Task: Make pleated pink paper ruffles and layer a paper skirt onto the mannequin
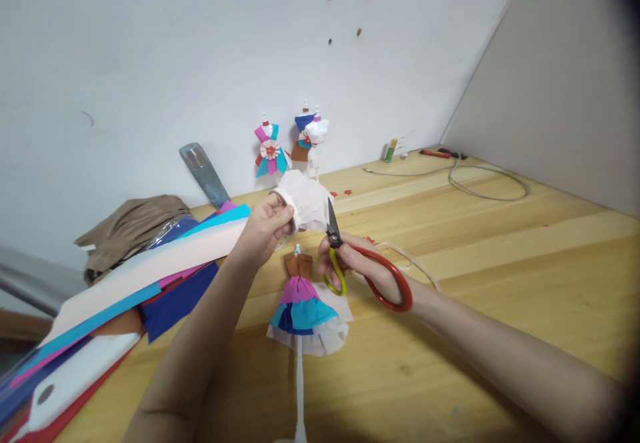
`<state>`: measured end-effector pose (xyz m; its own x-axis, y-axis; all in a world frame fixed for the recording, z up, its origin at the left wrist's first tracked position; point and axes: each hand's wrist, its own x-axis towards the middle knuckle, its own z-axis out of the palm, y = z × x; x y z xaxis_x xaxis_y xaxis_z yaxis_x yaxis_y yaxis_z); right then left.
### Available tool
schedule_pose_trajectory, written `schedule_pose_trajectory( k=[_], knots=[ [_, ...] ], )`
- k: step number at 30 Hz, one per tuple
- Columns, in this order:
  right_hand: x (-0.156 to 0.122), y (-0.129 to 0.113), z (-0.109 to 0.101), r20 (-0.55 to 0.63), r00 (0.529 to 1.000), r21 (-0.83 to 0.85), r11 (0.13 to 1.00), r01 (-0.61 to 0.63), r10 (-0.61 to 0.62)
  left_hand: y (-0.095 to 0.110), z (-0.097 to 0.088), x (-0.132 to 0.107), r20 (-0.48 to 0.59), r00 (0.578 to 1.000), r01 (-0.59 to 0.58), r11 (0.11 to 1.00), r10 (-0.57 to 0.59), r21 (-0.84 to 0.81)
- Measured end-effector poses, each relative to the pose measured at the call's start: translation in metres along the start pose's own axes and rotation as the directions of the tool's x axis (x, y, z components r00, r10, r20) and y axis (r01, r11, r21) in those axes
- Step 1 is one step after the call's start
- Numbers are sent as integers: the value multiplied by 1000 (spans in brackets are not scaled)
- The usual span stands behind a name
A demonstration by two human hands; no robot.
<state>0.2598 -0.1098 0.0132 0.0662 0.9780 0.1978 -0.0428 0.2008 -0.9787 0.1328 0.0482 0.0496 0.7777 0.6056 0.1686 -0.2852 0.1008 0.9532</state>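
My left hand [270, 224] pinches a piece of white crepe paper [311, 200] by its left edge, with a ring-like band at the pinch. My right hand [363, 263] is closed on scissors [380, 271] with one red and one yellow handle loop. Their dark blades point up at the paper's right edge; whether they touch it I cannot tell. Below my hands, a small dress form [299, 266] on a white stand wears a brown top and a layered skirt of pink, turquoise, blue and white paper.
Three dressed mini forms [270, 149] stand by the wall. Colored paper sheets [150, 256], a brown cloth [135, 226] and a bottle [204, 171] lie left. A cable [485, 193], a red-handled tool [435, 153] and a glue stick [391, 150] sit back right. Small red cutouts [348, 193] dot the table.
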Motion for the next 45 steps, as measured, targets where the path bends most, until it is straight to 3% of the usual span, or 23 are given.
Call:
schedule_pose_trajectory(
  k=[9, 15, 25, 45],
  knots=[
    [-1, 0, 0, -10, 1000, 32, 999, 7, -6, 0, 2, -3, 97, 995, -38, 994, 29, 100],
    [-1, 0, 0, -32, 999, 21, 1000, 10, -9, -1, 1, -3, 63, 998, -25, 994, 18, 109],
    [-1, 3, 0, -30, 995, -69, 993, 91, -93, -6, -1, -2, 98, 994, -54, 990, 41, 127],
    [-4, 6, 7, -147, 988, -90, 996, 28, -41, -6, -2, -2, 74, 996, -63, 986, 52, 151]
  ],
)
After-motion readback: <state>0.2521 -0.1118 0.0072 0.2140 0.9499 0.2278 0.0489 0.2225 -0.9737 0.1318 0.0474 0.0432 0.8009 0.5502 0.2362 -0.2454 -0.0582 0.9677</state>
